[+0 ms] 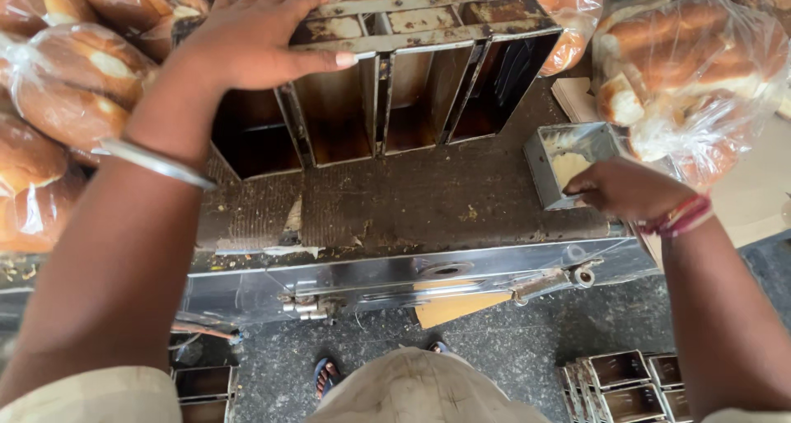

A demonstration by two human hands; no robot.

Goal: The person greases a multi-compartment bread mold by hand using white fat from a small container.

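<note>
- Dark, scorched sheet metal makes up the strapped loaf-tin set (387, 77): four deep rectangular tins joined by a frame, tipped on its side at the back of the worktop (412, 200) with the open mouths facing the person.
- The left hand (247, 44) lies spread over the upper left end of the frame, thumb stretched along the rim, fingers pressing down rather than closed around it.
- It looks rigid, fairly heavy and greasy inside; the top frame bar seems the surest hold.
- The right hand (626, 188) has its fingers bunched together, dipped at the edge of a small square metal tin (568, 163) holding pale, soft fat just right of the set.
- A steel bangle (152, 161) circles the left wrist, red threads (680, 217) the right.
- Glossy brown buns in thin plastic bags (692, 69) crowd both sides.
- More empty tins (630, 382) sit on the speckled floor below.
</note>
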